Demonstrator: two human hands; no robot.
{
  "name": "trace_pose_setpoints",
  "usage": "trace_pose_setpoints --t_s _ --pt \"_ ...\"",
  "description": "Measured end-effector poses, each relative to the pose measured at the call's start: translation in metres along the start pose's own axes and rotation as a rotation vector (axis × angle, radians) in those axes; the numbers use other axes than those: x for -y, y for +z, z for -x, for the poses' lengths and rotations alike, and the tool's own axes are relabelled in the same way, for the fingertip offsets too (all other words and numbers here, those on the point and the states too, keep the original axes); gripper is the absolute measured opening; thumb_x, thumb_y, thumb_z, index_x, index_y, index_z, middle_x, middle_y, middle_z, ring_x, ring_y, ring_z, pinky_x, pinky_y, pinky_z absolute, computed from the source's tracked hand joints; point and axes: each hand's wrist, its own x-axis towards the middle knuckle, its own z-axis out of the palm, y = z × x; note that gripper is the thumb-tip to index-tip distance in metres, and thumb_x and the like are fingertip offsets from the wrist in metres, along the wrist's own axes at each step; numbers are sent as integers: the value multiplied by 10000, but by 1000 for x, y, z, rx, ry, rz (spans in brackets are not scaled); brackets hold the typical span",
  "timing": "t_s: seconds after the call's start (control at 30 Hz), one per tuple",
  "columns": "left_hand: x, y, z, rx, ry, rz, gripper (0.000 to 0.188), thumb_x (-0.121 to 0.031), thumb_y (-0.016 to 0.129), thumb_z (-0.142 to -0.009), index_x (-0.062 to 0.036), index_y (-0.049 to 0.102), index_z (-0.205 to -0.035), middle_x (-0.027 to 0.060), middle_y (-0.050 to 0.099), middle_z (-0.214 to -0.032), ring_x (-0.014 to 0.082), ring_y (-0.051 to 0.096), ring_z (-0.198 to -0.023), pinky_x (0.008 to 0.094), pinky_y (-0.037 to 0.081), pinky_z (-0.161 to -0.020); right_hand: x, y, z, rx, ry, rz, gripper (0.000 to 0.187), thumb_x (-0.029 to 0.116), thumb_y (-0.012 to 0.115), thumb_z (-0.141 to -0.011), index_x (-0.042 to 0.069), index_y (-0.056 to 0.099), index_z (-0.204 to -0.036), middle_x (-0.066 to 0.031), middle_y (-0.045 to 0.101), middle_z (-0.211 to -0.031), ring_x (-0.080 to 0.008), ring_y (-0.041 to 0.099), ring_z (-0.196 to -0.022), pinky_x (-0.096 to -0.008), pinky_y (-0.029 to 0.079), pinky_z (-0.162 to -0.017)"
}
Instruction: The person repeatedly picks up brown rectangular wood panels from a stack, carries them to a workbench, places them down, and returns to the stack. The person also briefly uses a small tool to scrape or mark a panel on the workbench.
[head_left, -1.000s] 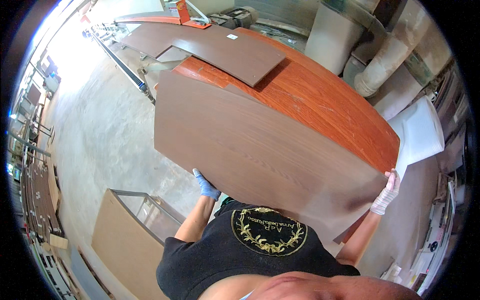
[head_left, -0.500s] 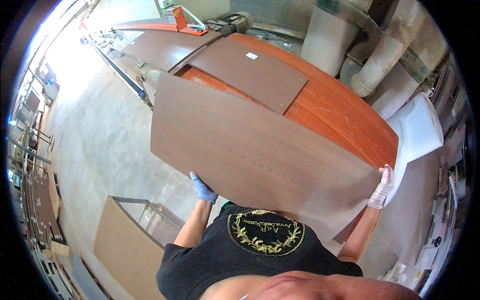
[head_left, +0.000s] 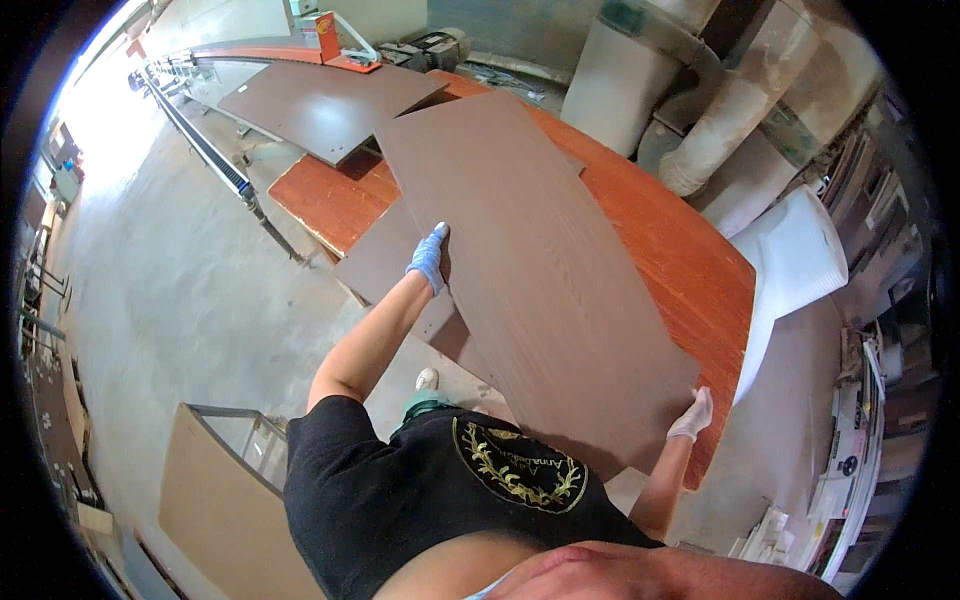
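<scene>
A long brown wood-grain panel (head_left: 540, 270) lies slanted in front of me, its far end over a reddish-brown tabletop (head_left: 690, 290). My left hand (head_left: 428, 258), in a blue glove, is closed on its left long edge, thumb on top. At the near right corner, my right hand (head_left: 692, 413), in a pale glove, grips the panel too; its fingertips are partly hidden. Under the held panel, a second brown panel (head_left: 375, 262) shows at the tabletop's near left edge. Farther off, another brown panel (head_left: 320, 105) lies with a corner over the table.
A white foam roll (head_left: 810, 245) stands beyond the table's right end. Thick ducting (head_left: 720, 140) rises behind. An orange-fronted machine (head_left: 330, 50) and a rail (head_left: 215, 155) are at the far left. A tan board on a metal frame (head_left: 215, 500) stands near my left side.
The held panel has turned, its far end swinging right over the table. My left hand has moved forward with its edge, and the panel at the table's near left edge now shows.
</scene>
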Motion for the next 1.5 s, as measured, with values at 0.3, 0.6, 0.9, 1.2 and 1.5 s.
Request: trace_pose_setpoints --t_s 0.3,0.6,0.9,1.2,1.5 --pt "-4 46 53 262 -160 -255 387 -178 661 -756 -66 507 -1093 76 606 -981 210 573 -932 382 488 -808 3 8 41 -194 185 -138 383 144 572 -811 -46 531 -1142 -113 584 -1086 -198 543 -963 -327 397 -887" --pt "-29 -15 120 472 -291 -444 484 -189 646 -784 -100 435 -1210 78 572 -1081 223 578 -923 371 504 -776 16 142 146 -246 215 -440 341 223 566 -822 -17 550 -1065 -102 565 -1001 -216 523 -915 -363 416 -879" --pt "-166 -158 109 252 -213 -636 350 -257 641 -802 -134 492 -1094 11 585 -907 122 567 -722 282 489 -531 14 253 318 75 587 -348 316 215 609 -735 187 583 -1048 -5 505 -1174 -220 435 -1122 -569 269 -939" --pt "-258 -210 -55 -82 66 -100 113 -165 600 -831 -137 549 -928 -3 595 -913 116 558 -679 252 414 -446 48 336 394 759 599 -235 182 181 570 -848 103 602 -1009 -4 620 -888 -109 588 -822 -265 455 -764" --pt "-219 -213 -30 257 -416 -684 467 -543 532 -816 -114 567 -998 43 609 -729 156 557 -566 299 470 -516 124 352 295 1628 114 527 143 52 573 -800 9 623 -927 -35 639 -762 -88 587 -701 -242 480 -679"
